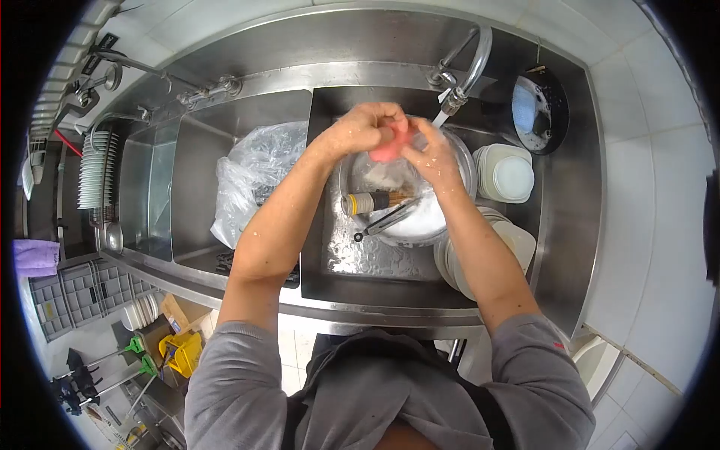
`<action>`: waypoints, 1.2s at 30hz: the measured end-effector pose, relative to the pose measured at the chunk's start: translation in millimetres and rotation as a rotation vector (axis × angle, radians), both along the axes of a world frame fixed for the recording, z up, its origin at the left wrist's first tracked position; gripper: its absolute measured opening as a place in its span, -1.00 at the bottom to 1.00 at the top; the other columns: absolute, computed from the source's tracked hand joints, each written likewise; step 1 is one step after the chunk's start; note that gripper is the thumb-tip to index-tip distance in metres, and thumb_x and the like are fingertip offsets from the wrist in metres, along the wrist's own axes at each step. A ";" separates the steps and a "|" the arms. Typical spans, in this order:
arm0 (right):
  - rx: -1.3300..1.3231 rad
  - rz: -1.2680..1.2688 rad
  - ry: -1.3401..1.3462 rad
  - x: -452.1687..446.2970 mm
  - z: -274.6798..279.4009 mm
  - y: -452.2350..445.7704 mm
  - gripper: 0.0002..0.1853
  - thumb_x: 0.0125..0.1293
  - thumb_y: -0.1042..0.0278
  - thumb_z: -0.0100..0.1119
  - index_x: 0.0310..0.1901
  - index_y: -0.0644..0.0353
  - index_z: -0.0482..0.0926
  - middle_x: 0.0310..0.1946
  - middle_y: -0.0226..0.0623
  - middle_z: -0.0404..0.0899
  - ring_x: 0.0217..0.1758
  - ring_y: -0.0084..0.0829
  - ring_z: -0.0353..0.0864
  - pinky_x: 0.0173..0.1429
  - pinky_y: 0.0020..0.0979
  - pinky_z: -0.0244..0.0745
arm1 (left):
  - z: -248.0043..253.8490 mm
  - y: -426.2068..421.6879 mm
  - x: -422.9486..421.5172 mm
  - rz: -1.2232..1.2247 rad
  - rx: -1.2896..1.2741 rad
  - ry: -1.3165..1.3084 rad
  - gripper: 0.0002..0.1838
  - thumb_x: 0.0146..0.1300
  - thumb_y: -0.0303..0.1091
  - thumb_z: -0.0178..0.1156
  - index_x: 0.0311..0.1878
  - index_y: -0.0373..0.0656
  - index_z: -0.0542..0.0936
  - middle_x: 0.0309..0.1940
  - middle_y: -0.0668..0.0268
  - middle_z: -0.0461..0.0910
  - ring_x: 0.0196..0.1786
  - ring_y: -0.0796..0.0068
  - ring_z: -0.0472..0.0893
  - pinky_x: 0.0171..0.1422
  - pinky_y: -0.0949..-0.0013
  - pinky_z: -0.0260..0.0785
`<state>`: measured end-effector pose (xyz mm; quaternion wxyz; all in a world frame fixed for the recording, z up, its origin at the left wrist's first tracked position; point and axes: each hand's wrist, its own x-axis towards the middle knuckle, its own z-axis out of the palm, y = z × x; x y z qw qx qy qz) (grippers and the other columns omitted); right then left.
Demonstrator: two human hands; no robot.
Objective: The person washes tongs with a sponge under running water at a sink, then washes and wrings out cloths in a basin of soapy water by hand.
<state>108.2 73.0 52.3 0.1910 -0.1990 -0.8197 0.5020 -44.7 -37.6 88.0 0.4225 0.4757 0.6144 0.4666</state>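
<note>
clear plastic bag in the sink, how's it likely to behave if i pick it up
The clear plastic bag should be floppy, since it lies in crumpled folds. Its glossy surface is probably slippery to grip. The film looks thin, so it's likely light if empty, but I can't tell whether it holds anything.

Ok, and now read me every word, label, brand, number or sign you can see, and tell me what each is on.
No text is readable.
Red mark on the right sleeve: too small to tell if it is lettering.
Pale band on the cylindrical item in the sink: too blurred to read any print.
</note>
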 end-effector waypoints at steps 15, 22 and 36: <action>0.011 -0.471 -0.058 16.2 -5.2 -1.5 -0.72 0.31 0.20 0.05 -0.14 0.23 0.57 -0.25 0.02 0.63 -0.13 -0.04 0.61 -0.02 -0.20 0.45 | 75.3 -1.8 -10.2 0.218 0.329 -0.590 -0.67 0.07 -0.56 0.12 -0.03 -0.19 0.51 -0.17 0.26 0.55 -0.06 0.44 0.53 0.07 0.38 0.40; -0.217 -0.385 -0.029 31.1 21.8 16.5 -0.74 0.32 0.24 0.09 -0.23 0.30 0.59 -0.43 -0.17 0.63 -0.36 -0.41 0.57 -0.17 -0.35 0.44 | -97.4 3.8 -2.5 0.219 -0.363 0.136 -0.35 0.10 -0.29 0.24 0.31 -0.15 0.36 0.19 0.14 0.47 0.22 0.13 0.47 0.25 0.20 0.35; 0.836 -0.086 -0.416 37.2 -210.2 3.8 -0.71 0.32 0.27 0.04 0.03 0.03 0.58 0.14 -0.01 0.46 0.22 -0.04 0.44 0.29 -0.22 0.34 | -244.4 15.9 36.6 -0.622 -0.830 0.812 -0.41 0.23 0.01 0.07 0.28 -0.09 0.42 0.27 0.08 0.41 0.29 0.05 0.43 0.34 0.08 0.30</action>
